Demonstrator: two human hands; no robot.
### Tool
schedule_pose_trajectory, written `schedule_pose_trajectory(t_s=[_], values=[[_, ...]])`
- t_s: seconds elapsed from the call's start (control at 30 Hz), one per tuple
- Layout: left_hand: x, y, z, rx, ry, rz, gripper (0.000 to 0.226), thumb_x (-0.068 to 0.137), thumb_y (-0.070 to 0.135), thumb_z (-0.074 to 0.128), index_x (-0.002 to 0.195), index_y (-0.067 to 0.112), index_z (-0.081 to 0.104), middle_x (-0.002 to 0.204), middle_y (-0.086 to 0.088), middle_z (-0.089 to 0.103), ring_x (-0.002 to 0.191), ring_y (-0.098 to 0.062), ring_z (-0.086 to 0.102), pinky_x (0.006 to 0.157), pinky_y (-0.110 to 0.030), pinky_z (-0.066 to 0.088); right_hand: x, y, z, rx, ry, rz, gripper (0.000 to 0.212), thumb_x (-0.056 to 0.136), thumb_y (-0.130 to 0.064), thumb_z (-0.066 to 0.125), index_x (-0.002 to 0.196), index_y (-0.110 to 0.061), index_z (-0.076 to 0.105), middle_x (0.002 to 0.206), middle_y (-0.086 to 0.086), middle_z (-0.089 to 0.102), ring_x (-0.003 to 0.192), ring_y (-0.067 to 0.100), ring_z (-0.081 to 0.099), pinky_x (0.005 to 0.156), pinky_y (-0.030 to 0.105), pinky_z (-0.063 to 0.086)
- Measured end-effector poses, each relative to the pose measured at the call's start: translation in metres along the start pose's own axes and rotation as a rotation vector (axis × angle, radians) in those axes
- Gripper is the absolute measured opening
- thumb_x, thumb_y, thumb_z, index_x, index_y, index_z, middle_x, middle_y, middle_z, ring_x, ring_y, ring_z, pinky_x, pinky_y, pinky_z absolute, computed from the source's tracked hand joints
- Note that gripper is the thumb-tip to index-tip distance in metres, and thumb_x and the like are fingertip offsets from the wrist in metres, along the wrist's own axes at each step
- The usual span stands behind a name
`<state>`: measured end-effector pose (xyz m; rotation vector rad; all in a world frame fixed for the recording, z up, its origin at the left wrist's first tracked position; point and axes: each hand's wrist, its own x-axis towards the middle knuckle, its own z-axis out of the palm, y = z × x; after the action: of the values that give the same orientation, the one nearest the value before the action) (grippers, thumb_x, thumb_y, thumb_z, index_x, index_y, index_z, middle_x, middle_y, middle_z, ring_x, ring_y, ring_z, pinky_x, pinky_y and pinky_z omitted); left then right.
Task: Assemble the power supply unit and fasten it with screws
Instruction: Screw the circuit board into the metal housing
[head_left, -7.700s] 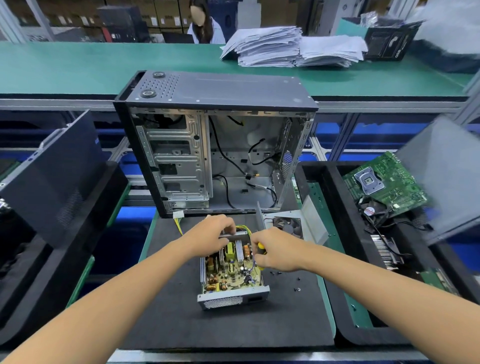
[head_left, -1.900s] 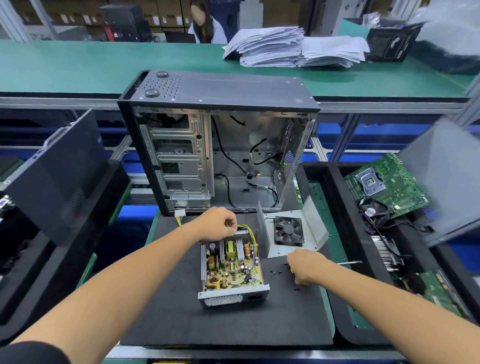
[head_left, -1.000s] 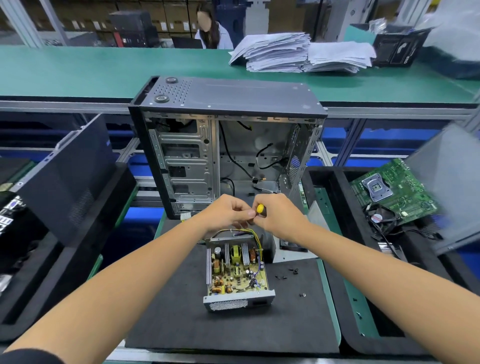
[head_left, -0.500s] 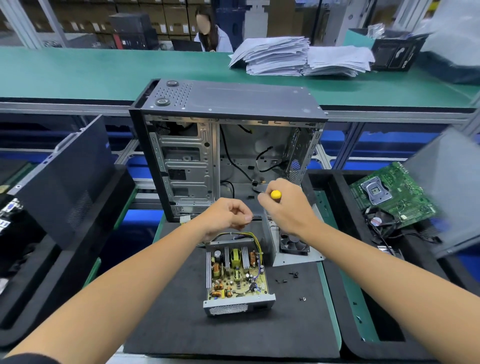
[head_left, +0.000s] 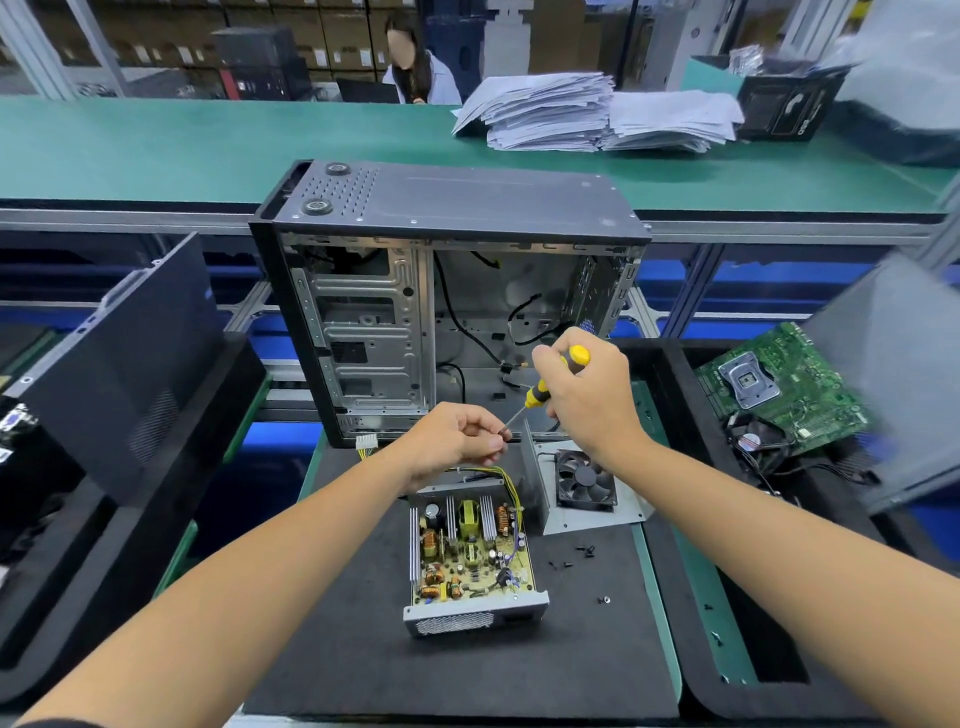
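The right hand (head_left: 587, 395) grips a yellow screwdriver (head_left: 550, 379), its tip at the left hand (head_left: 457, 436), whose fingers pinch there; above the open power supply (head_left: 472, 551).

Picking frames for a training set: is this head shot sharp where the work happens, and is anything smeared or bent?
Head view: both hands, the yellow-and-black screwdriver and the open grey power supply unit look sharp; the grey panel at right is motion-smeared; wide-angle bending curves the green bench edge; lighting even, no harsh glare.
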<state>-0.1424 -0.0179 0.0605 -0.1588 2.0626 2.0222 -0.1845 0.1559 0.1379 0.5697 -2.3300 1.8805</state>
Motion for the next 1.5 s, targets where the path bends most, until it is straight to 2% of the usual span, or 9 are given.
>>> schedule_pose_trajectory(t_s=[0.2,0.37,0.57,0.87,1.03,1.1,1.2,1.4,1.5], values=[[0.0,-0.002,0.003,-0.011,0.015,0.001,0.015,0.092,-0.007,0.057,0.093,0.004,0.068,0.079,-0.006,0.071,0.07,-0.011,0.065,0.069,-0.021,0.054,-0.001,-0.001,0.001,-0.04,0.013,-0.015,0.03,0.087,-0.011,0.058,0.061,-0.012,0.045,0.051,0.012,0.05,0.043,0.016,0.056,0.042,0.017,0.041],[-0.001,-0.002,0.005,-0.014,0.049,0.005,0.014,0.093,-0.005,0.056,0.095,0.002,0.067,0.08,-0.008,0.069,0.068,-0.01,0.064,0.068,-0.021,0.054,-0.001,-0.001,-0.001,-0.076,0.025,-0.028,0.031,0.087,-0.009,0.057,0.06,-0.01,0.042,0.051,0.008,0.042,0.05,0.036,0.051,0.047,0.036,0.048],[-0.007,-0.005,0.014,0.039,0.056,0.046,0.015,0.092,-0.009,0.055,0.09,0.002,0.065,0.077,-0.01,0.065,0.065,-0.011,0.061,0.067,-0.021,0.053,-0.005,0.005,-0.004,-0.09,-0.052,0.026,0.029,0.09,-0.011,0.058,0.063,-0.008,0.047,0.044,-0.004,0.05,0.043,0.008,0.058,0.044,0.019,0.043],[-0.013,-0.013,0.03,0.073,0.099,0.064,0.017,0.09,-0.009,0.058,0.086,0.006,0.065,0.073,-0.005,0.066,0.066,-0.013,0.061,0.071,-0.027,0.056,-0.015,0.009,-0.015,-0.017,0.007,0.052,0.032,0.09,-0.007,0.059,0.061,-0.008,0.046,0.05,0.009,0.046,0.039,0.01,0.054,0.041,0.014,0.04],[-0.015,-0.019,0.039,0.038,0.151,0.075,0.017,0.091,-0.009,0.057,0.087,0.006,0.064,0.075,-0.005,0.068,0.066,-0.009,0.064,0.066,-0.022,0.055,-0.015,0.01,-0.017,-0.042,-0.023,0.061,0.032,0.091,-0.009,0.058,0.062,-0.009,0.045,0.047,-0.003,0.046,0.042,0.012,0.056,0.041,0.016,0.04],[-0.016,-0.025,0.043,0.017,0.193,0.077,0.017,0.092,-0.009,0.055,0.088,0.005,0.065,0.075,-0.005,0.068,0.066,-0.01,0.063,0.065,-0.022,0.054,-0.016,0.012,-0.018,-0.073,-0.036,0.067,0.03,0.091,-0.01,0.058,0.064,-0.005,0.045,0.05,0.008,0.049,0.044,0.019,0.055,0.042,0.021,0.043],[-0.019,-0.033,0.048,-0.011,0.235,0.066,0.02,0.094,-0.009,0.051,0.086,0.005,0.064,0.074,-0.006,0.066,0.064,-0.012,0.061,0.064,-0.023,0.053,-0.018,0.013,-0.019,-0.069,-0.073,0.092,0.029,0.091,-0.01,0.058,0.067,-0.002,0.046,0.057,0.023,0.056,0.041,0.013,0.055,0.041,0.019,0.041],[-0.02,-0.033,0.05,0.003,0.274,0.083,0.023,0.093,-0.007,0.055,0.084,0.01,0.067,0.069,0.001,0.068,0.065,-0.009,0.062,0.064,-0.02,0.053,-0.019,0.015,-0.019,-0.07,-0.081,0.113,0.029,0.091,-0.009,0.058,0.065,-0.006,0.046,0.045,-0.001,0.052,0.037,0.009,0.053,0.041,0.016,0.04],[-0.02,-0.033,0.049,0.026,0.268,0.095,0.021,0.091,-0.009,0.057,0.085,0.009,0.065,0.069,0.001,0.067,0.065,-0.012,0.06,0.064,-0.021,0.052,-0.019,0.015,-0.02,-0.063,-0.059,0.106,0.028,0.09,-0.008,0.057,0.065,-0.004,0.046,0.047,0.008,0.052,0.037,0.011,0.052,0.039,0.016,0.038]])
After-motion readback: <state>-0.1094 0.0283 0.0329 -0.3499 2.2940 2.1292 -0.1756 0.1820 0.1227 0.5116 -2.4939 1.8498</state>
